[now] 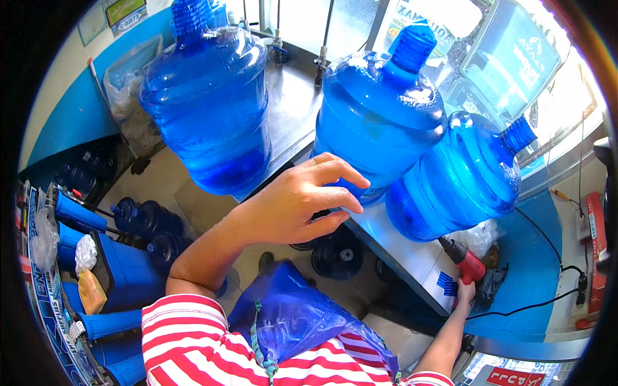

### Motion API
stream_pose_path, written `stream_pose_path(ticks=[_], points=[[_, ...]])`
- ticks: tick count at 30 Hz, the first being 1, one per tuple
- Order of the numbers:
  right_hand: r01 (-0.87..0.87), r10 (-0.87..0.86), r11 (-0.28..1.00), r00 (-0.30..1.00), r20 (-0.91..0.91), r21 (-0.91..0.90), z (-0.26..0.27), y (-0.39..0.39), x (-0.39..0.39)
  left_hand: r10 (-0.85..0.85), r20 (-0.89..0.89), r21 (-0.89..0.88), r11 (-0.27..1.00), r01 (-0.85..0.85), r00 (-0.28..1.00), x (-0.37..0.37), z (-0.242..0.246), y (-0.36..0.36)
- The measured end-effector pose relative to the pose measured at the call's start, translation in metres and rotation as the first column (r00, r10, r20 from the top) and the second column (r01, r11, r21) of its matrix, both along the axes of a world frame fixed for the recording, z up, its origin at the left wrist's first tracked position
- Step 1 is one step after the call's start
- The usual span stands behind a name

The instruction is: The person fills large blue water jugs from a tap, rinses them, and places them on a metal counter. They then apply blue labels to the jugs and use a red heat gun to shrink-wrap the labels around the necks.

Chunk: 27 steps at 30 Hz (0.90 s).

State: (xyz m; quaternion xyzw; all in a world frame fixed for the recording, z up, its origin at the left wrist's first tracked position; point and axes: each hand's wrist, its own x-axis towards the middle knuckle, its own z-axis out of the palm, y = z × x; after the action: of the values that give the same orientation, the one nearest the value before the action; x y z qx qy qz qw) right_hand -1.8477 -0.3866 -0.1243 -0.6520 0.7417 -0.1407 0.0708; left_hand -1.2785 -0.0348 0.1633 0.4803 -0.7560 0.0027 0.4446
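My left hand [316, 198] is over the counter's front edge, its fingers apart and bent, in front of the middle blue water jug [376, 120]; whether it touches the jug cannot be told. At the lower right, my right hand [466, 291] grips a red heat gun [470, 267], whose black nozzle points up and left towards the base of the right water jug [458, 178]. Another large blue jug [207, 111] stands on the left of the counter. All three are upright, with blue ribbed covering at their necks. Flat blue ribbed sleeves [447, 283] lie beside the heat gun.
The metal-edged counter [289, 103] runs diagonally before me. Black cables [516, 311] run along the right wall. Dark jugs [336, 255] stand beneath the counter, and more [161, 222] on the floor at left. Blue containers [128, 270] line the left side. A plastic bag [478, 236] lies behind the heat gun.
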Motion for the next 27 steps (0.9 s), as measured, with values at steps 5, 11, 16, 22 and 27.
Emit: stream_pose_path(ticks=[5,11,16,22,27], points=[[0.017,-0.009,0.999,0.99,0.142,-0.052,0.006,0.012,-0.006,0.022,-0.027,-0.008,1.0,-0.022,0.999,0.002,0.01,-0.019],[-0.064,0.128,0.913,0.983,0.134,-0.403,0.03,0.059,-0.021,0.105,-0.028,0.007,0.994,-0.105,0.994,0.016,0.013,-0.002],[-0.022,0.201,0.869,0.929,0.31,-0.495,0.066,0.156,-0.003,0.202,-0.051,-0.022,0.979,-0.203,0.978,0.033,0.016,0.002],[0.054,0.271,0.842,0.818,0.507,-0.537,0.133,0.196,0.119,0.087,-0.251,0.09,0.994,-0.067,0.964,0.028,0.025,-0.051],[0.067,0.398,0.916,-0.019,0.917,-0.396,0.208,0.228,0.237,-0.127,-0.127,0.402,0.9,0.168,0.984,-0.021,-0.014,-0.09]])
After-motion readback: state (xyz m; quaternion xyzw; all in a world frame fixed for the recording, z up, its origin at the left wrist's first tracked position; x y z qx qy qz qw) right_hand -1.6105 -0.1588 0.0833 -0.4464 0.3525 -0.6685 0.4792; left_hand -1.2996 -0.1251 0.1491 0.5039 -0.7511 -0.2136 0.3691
